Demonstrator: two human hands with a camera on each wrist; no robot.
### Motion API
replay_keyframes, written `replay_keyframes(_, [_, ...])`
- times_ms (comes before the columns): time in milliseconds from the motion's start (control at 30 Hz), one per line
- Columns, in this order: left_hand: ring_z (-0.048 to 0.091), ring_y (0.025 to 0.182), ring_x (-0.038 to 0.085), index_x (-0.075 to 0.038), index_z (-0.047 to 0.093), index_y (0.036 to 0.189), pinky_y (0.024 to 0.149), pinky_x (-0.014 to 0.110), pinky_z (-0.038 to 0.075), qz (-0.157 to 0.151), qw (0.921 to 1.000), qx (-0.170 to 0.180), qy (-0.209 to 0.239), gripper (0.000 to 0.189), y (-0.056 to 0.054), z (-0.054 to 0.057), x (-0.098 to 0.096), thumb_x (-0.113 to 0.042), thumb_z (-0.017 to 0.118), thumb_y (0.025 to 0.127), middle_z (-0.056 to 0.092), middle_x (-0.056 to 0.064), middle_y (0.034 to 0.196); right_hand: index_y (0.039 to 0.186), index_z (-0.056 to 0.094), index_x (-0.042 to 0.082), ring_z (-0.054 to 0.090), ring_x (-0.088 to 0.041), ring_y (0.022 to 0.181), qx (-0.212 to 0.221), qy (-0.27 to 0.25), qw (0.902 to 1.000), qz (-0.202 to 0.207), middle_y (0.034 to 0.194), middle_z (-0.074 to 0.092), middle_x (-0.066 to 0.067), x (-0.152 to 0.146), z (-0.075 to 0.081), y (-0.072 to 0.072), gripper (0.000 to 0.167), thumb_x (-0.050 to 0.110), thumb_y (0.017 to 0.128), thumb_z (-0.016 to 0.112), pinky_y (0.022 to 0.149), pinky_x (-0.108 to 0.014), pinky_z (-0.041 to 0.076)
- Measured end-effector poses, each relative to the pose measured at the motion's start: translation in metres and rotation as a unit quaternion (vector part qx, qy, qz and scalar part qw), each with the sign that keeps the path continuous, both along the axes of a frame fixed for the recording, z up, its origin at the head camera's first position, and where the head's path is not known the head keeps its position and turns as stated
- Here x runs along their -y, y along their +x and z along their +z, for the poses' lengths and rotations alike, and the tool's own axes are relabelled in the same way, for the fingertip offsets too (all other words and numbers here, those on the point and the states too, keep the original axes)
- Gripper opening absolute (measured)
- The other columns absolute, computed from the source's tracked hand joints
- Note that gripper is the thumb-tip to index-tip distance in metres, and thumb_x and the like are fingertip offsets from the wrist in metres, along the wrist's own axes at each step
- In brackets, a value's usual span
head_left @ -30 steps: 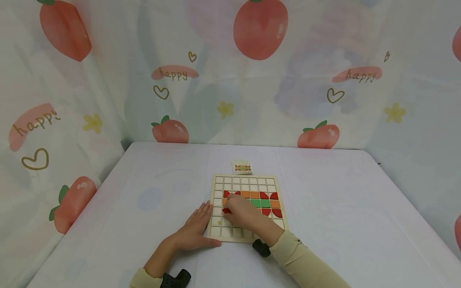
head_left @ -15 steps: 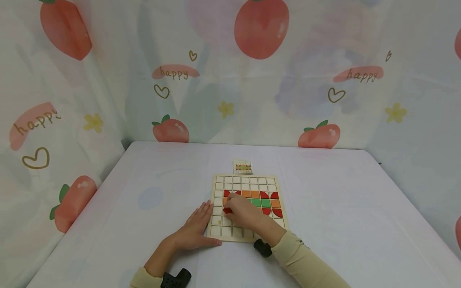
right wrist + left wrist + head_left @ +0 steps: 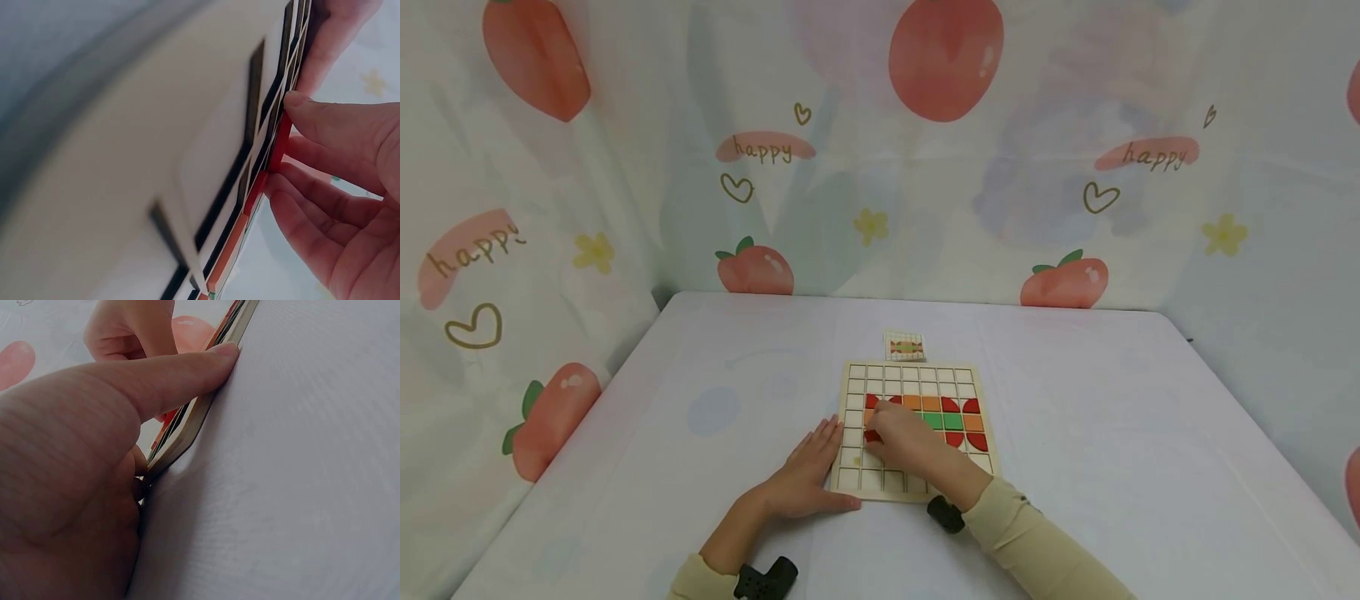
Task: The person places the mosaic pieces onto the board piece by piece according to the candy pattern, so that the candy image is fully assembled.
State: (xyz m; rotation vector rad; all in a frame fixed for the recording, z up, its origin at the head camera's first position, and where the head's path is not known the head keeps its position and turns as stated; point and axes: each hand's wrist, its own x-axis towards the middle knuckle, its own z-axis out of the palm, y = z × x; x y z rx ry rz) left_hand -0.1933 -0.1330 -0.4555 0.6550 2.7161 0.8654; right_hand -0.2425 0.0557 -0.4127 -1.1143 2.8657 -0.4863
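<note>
A wooden grid board (image 3: 859, 481) lies on the table, with red, orange and green tiles in a band across it. My left hand (image 3: 805, 475) rests flat beside its near left corner. Those straight fingers lie along the left edge, and the thumb (image 3: 187, 375) touches the near edge. Over the left part of the band, my right hand (image 3: 906, 437) pinches a red tile (image 3: 282, 142) between thumb and fingers, down at the board's cells. Its rounded shape is partly covered by the fingers. Several tiles under this hand are hidden in the head view.
A small pattern card (image 3: 905, 347) with a similar coloured band lies just beyond the board's far edge. Green tiles (image 3: 952, 422) fill the band's middle, with orange tiles (image 3: 931, 402) and red rounded tiles (image 3: 976, 442) around them. A white cloth covers the table (image 3: 1097, 417).
</note>
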Motion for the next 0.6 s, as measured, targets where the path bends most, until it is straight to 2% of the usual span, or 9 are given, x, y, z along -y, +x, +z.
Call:
replay_keyframes(333, [-0.003,0.138,0.023,0.0,0.01,0.146,0.108,0.045,0.005,0.001,1.0,0.002,0.001,0.108,0.0002,-0.0005,0.0002,-0.062,0.061,0.075,0.002,0.011,0.153,0.074,0.068,0.005,0.044,-0.009,0.061,-0.017,0.017,0.9997,0.002,0.069,0.051,0.003,0.0044,0.0004,-0.0014,0.015,0.018,0.081,0.071,0.056,-0.021,0.04])
replay_keyframes(600, [-0.003,0.138,0.024,0.001,0.01,0.146,0.108,0.045,0.006,0.002,1.0,0.002,0.001,0.108,0.0007,0.0018,-0.0006,-0.062,0.061,0.075,0.003,0.011,0.153,0.071,0.068,0.008,0.044,-0.008,0.06,0.004,0.001,1.0,0.003,0.069,0.052,0.003,0.0038,0.0001,-0.004,0.015,0.019,0.079,0.073,0.054,-0.019,0.04])
